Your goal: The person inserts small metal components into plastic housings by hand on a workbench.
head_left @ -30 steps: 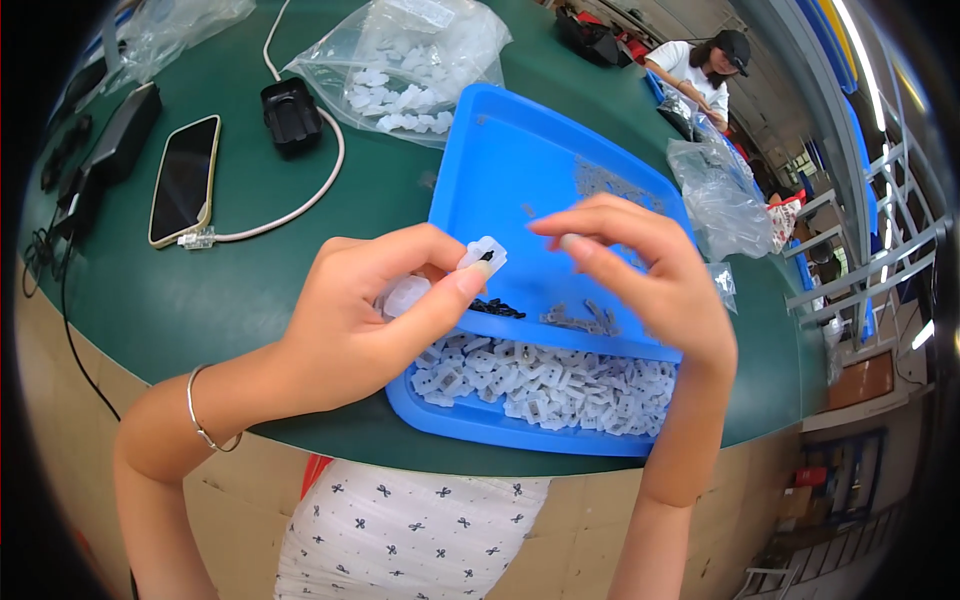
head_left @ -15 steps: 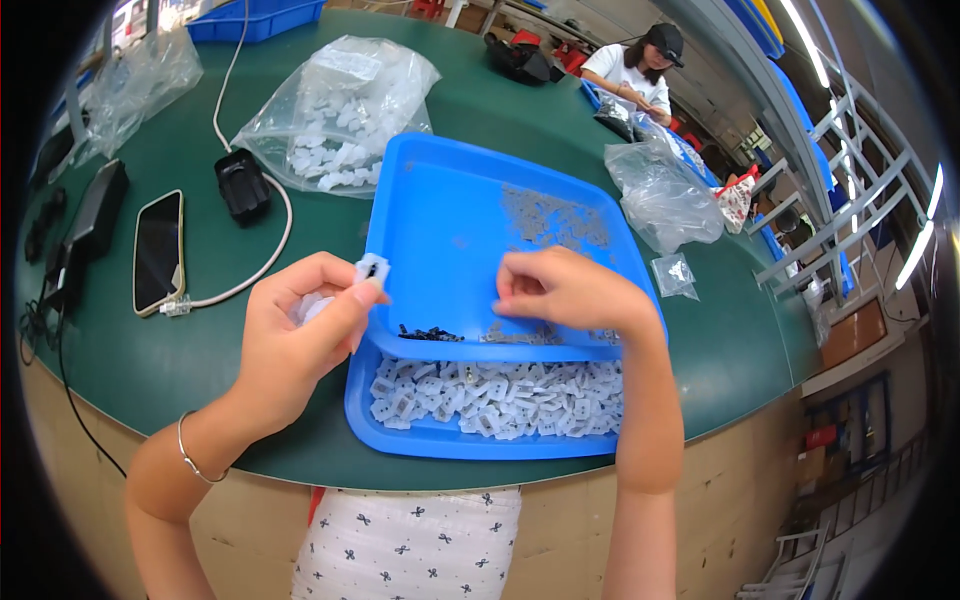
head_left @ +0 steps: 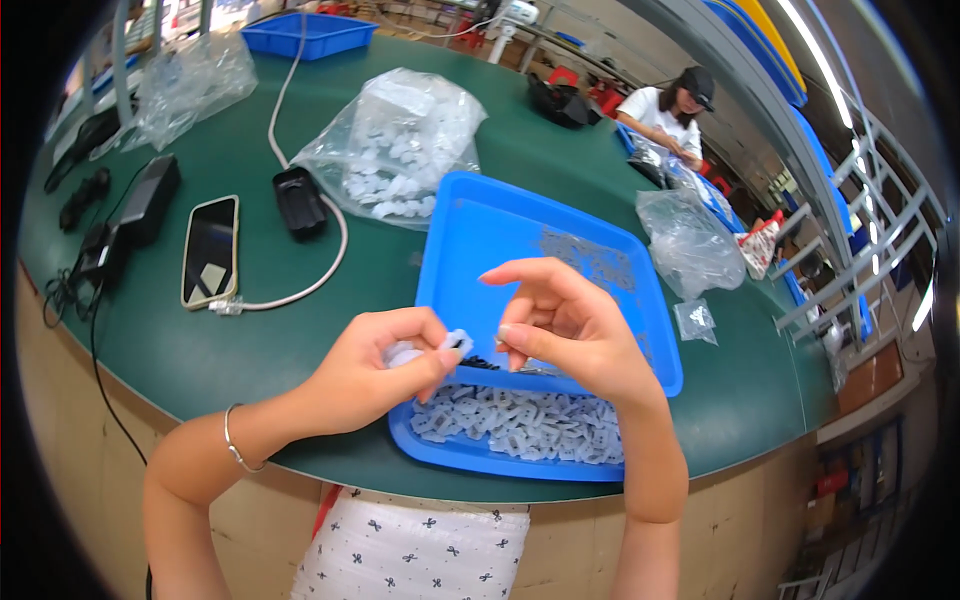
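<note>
Between the thumb and forefinger of my left hand (head_left: 375,365) is a small white plastic piece (head_left: 458,342) with a dark slot; more white pieces (head_left: 402,353) rest in the curled palm. Just to its right, my right hand (head_left: 585,335) pinches thumb and fingertip together, its forefinger raised. Whatever lies in that pinch is too small to make out. Both hands hover over the near edge of a blue tray (head_left: 470,215) with small grey bits (head_left: 590,257) spread inside and black bits (head_left: 480,363) by its near wall. White plastic pieces (head_left: 530,420) fill a second blue tray (head_left: 470,460), partly beneath the first.
A clear bag of white pieces (head_left: 400,150) stands behind the trays. Leftward lie a phone (head_left: 210,250), a black charger cradle (head_left: 300,203) with its cable, and a power adapter (head_left: 152,198). Plastic bags (head_left: 690,240) lie right. A co-worker (head_left: 668,115) sits at the far side.
My right hand has lifted from the tray's grey bits and come left, beside the white piece in my left hand. The whole view has shifted, so the table appears lower and farther right.
</note>
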Demonstrator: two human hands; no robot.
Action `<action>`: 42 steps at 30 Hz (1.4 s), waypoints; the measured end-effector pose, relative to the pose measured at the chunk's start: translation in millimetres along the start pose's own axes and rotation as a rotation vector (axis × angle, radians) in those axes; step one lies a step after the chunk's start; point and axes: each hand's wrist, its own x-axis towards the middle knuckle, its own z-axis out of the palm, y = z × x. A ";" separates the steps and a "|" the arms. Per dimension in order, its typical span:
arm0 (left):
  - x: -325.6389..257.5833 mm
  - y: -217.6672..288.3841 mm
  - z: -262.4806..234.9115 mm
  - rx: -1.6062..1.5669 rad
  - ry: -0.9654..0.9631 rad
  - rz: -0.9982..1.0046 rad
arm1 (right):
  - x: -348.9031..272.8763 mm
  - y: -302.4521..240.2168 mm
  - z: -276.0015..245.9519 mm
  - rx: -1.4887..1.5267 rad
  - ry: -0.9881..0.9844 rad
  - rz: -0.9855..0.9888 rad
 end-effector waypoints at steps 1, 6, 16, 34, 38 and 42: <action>0.4 2.2 -0.5 0.031 -0.037 0.008 | -0.1 0.5 0.4 -0.054 0.010 -0.017; 0.8 -1.5 -2.9 0.084 -0.080 0.054 | 1.4 9.8 -0.9 -0.134 -0.093 -0.015; -1.0 -4.4 -2.7 0.109 -0.195 0.064 | 2.6 19.4 1.2 -0.202 -0.201 -0.036; 3.3 -7.4 -6.4 0.213 -0.223 0.397 | -0.1 13.5 4.8 -0.155 -0.298 -0.146; 3.4 -0.3 -11.3 0.088 -0.241 0.258 | -3.3 20.2 2.8 0.264 -0.280 0.017; 1.8 1.0 -11.2 0.067 -0.240 0.267 | -2.8 23.4 8.8 0.318 -0.281 -0.074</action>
